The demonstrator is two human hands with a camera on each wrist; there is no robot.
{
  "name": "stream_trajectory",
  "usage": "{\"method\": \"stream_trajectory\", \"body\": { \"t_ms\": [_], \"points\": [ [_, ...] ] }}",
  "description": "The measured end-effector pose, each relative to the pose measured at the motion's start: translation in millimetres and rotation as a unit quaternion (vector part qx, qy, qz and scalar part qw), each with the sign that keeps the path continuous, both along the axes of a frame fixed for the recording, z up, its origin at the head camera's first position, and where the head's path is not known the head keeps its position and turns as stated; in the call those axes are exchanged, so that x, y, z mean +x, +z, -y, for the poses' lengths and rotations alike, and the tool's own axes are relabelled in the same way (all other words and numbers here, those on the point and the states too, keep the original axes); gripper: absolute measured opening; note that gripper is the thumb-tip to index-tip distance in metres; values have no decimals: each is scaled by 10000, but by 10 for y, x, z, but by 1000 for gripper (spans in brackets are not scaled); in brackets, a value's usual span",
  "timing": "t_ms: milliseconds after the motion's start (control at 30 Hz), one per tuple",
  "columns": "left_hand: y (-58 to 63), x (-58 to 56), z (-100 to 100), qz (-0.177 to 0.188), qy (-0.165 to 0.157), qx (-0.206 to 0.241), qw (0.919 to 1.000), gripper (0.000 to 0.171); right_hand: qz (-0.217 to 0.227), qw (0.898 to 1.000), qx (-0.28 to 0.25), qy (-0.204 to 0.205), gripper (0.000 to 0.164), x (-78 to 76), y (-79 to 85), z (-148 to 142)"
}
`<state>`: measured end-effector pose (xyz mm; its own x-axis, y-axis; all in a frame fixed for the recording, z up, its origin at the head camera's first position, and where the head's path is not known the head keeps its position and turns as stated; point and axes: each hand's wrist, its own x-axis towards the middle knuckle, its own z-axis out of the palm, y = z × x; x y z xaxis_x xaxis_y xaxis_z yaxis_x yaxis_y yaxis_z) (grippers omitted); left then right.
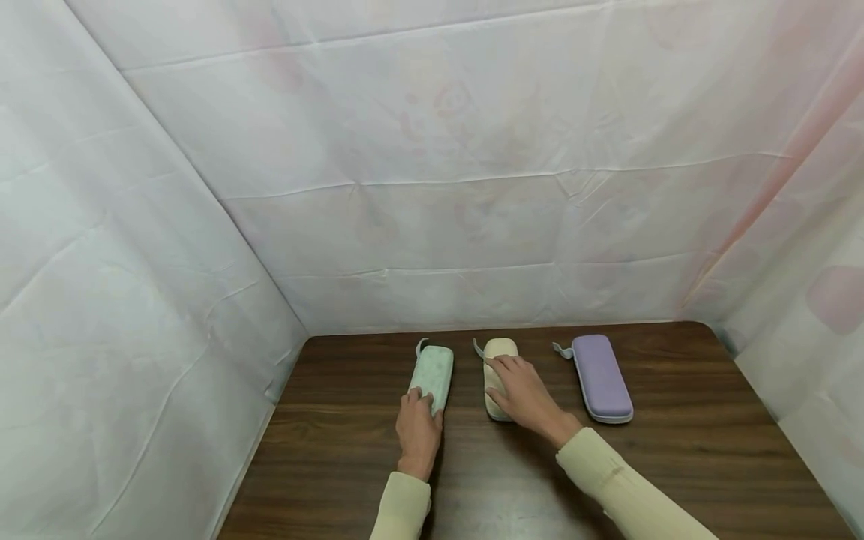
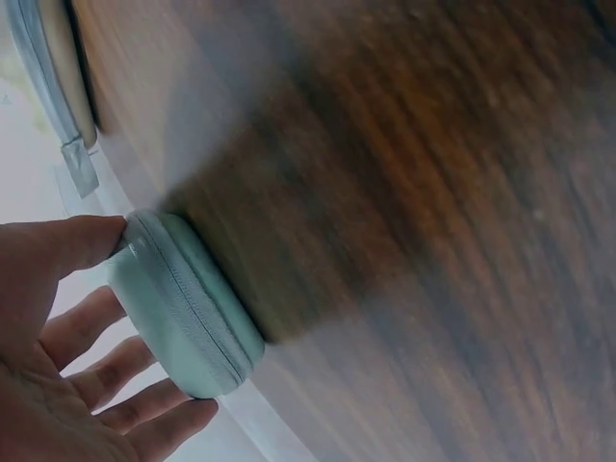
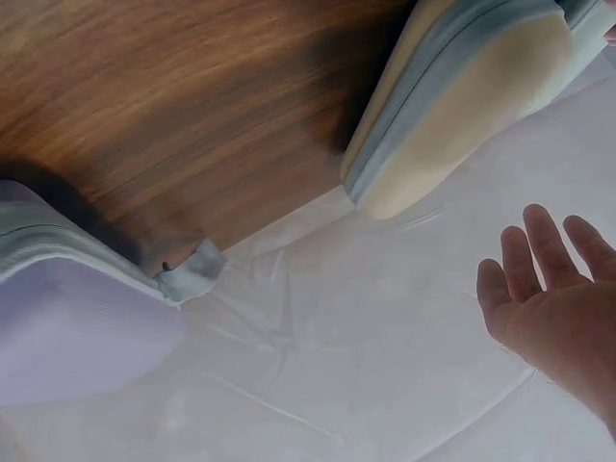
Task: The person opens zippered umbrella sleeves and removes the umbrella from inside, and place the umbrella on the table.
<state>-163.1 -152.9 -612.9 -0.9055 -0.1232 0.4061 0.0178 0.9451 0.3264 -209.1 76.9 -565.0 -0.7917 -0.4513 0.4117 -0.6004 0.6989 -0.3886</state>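
Three zip cases lie on the dark wood table. My left hand [image 1: 417, 427] holds the near end of the mint green case [image 1: 433, 369]. In the left wrist view its thumb is at one side of the green case [image 2: 178, 308], with the fingers spread round the other. My right hand [image 1: 525, 390] overlaps the cream case [image 1: 500, 348] in the head view. From the right wrist, a gap shows between the relaxed fingers [image 3: 549, 250] and the cream case [image 3: 462, 125]. To the right of that hand lies the lavender case [image 1: 601, 375].
Each case has a grey strap at its far left corner, such as the lavender case's strap [image 1: 563, 350]. The wood table [image 1: 337, 450] ends at a pale patterned curtain [image 1: 432, 225], which also hangs along both sides.
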Motion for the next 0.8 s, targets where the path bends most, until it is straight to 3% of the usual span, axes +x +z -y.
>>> {"method": "stream_trajectory", "body": {
  "t_ms": [400,800],
  "points": [
    [59,5,33,167,30,72,9998,32,41,9999,153,52,50,-93,-32,96],
    [14,14,41,148,-13,-511,9986,45,17,9998,119,147,49,-112,-46,132]
  ]
}}
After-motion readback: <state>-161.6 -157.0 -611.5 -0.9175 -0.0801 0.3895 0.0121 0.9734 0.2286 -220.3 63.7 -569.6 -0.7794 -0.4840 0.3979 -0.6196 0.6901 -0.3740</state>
